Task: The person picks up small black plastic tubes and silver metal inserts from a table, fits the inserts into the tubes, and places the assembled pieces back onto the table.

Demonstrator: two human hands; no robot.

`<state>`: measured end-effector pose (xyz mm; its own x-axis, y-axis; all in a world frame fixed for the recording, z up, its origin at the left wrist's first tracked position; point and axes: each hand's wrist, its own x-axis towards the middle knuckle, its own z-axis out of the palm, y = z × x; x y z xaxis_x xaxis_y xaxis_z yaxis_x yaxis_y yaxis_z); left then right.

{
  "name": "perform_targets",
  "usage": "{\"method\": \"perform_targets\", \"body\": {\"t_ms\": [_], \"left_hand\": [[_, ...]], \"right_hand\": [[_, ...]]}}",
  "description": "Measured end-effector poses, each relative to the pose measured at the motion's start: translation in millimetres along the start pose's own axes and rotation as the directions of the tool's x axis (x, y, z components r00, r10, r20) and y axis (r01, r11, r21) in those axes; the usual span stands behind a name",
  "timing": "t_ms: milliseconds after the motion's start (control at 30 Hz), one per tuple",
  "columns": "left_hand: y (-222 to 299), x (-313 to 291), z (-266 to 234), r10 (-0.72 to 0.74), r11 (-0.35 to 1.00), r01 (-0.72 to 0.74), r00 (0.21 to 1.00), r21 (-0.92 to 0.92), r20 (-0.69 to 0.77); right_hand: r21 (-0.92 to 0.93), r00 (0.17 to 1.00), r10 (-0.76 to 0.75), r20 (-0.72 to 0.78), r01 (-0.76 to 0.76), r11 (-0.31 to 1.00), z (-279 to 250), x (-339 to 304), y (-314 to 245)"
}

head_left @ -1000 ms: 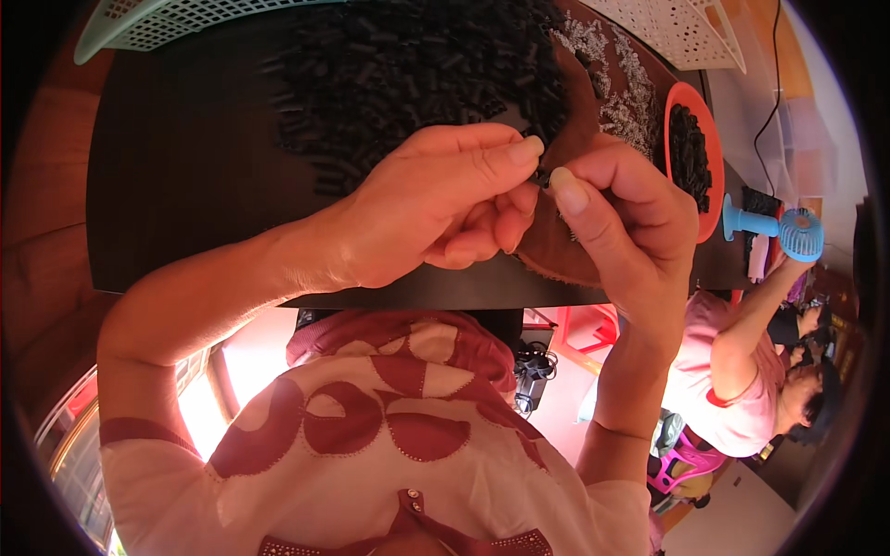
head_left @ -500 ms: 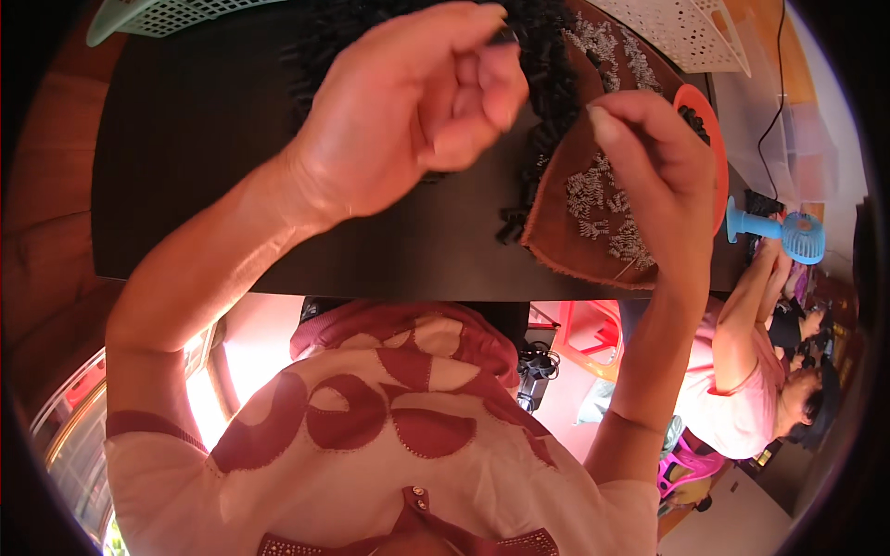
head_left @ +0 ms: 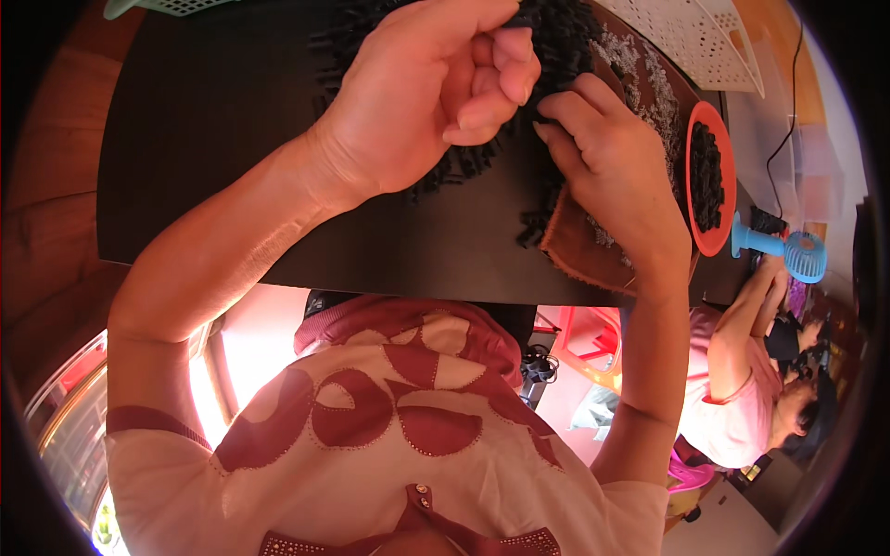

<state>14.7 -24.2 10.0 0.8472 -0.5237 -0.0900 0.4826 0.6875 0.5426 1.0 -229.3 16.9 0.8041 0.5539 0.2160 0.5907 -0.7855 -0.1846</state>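
My left hand (head_left: pixel 431 97) is raised over the dark table, its fingers curled. Its thumb and forefinger pinch a small black piece (head_left: pixel 527 18), which is hard to tell from the black pieces behind it. Lower and to the right, my right hand (head_left: pixel 616 153) has its thumb and fingertips drawn together; whatever they may hold is too small to make out. A heap of small black tube-like pieces (head_left: pixel 565 46) lies behind and between both hands. Small metal springs (head_left: pixel 658 102) are spread over a brown cloth (head_left: pixel 575 243), partly hidden by my right hand.
A red bowl (head_left: pixel 728 185) of black pieces stands right of my right hand, beside a small blue fan (head_left: pixel 802 257). White (head_left: pixel 723 46) and green (head_left: pixel 167 6) perforated baskets are at the far edge. Another person (head_left: pixel 737 389) sits at the right. The dark table (head_left: pixel 213 139) extends left.
My right hand has moved left and away from me, off the springs and toward the black heap, uncovering the red bowl. My left hand has shifted slightly and still pinches.
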Motion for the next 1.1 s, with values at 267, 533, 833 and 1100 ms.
{"method": "perform_targets", "body": {"t_ms": [267,533,833,1100], "left_hand": [[-16,-2,2,0.019,0.967,-0.023,1.0,0.252,0.019],[-18,-9,8,-0.032,0.953,0.026,0.999,0.302,0.015],[-23,-11,14,-0.105,0.916,0.079,0.993,0.392,0.045],[-27,-15,13,-0.143,0.899,0.116,0.989,0.422,0.031]], "right_hand": [[-0.055,0.998,-0.055,-0.028,0.054,0.997,4,3,-2],[0.73,0.934,0.355,0.029,-0.262,0.632,-28,-20,-22],[0.748,0.921,0.352,-0.165,-0.116,0.654,-29,-27,-33],[0.696,0.906,0.358,-0.224,-0.109,0.709,-32,-34,-43]]}}
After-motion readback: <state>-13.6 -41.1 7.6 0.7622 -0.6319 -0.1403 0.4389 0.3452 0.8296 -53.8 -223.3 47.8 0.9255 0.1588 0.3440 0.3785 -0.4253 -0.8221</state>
